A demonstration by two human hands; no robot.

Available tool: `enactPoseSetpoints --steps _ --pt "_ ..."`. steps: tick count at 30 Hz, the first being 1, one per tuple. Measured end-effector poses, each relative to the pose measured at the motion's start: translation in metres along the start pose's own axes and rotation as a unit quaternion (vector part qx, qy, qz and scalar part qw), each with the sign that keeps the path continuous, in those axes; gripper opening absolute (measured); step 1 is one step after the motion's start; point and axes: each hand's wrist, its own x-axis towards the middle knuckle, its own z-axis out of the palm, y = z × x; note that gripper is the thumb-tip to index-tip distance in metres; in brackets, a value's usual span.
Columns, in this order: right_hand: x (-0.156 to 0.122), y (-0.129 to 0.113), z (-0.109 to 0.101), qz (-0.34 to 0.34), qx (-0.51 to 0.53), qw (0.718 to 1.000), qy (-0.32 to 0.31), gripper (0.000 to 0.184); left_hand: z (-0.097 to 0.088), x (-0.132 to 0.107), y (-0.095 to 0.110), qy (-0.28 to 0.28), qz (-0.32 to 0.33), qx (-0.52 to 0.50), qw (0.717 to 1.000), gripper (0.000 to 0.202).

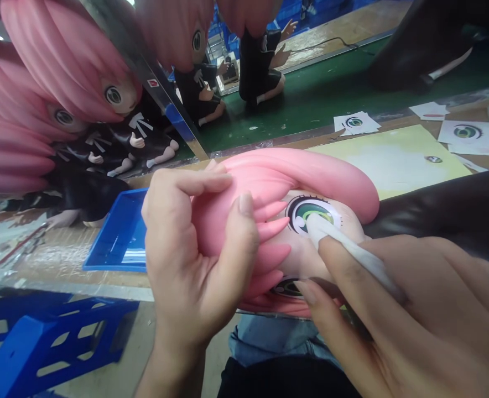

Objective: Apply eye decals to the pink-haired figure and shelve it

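Pink-haired doll head (294, 182) lies between my hands: my left hand (194, 265) clasps its hair, my right hand (394, 309) pinches a white cloth (348, 249) onto the upper eye decal (311, 213). That eye looks applied; the lower one sits half-hidden under my right fingertips, so I can't judge it.

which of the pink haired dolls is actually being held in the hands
The doll head lying across the lap in the foreground: the left hand grips its pink hair while the right hand presses a white cloth on its eye. The other dolls stand untouched behind.
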Motion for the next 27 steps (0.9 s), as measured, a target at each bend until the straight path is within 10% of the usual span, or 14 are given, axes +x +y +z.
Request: enactPoseSetpoints --steps 5,27 --pt "0.001 0.003 -0.002 -0.024 -0.031 0.999 0.006 0.032 0.005 -0.001 0.010 0.041 -0.063 0.004 0.997 0.009" --pt "0.027 0.003 0.013 0.008 -0.075 0.997 0.019 0.044 -0.005 -0.004 -0.009 0.000 0.021 -0.041 0.999 0.027"
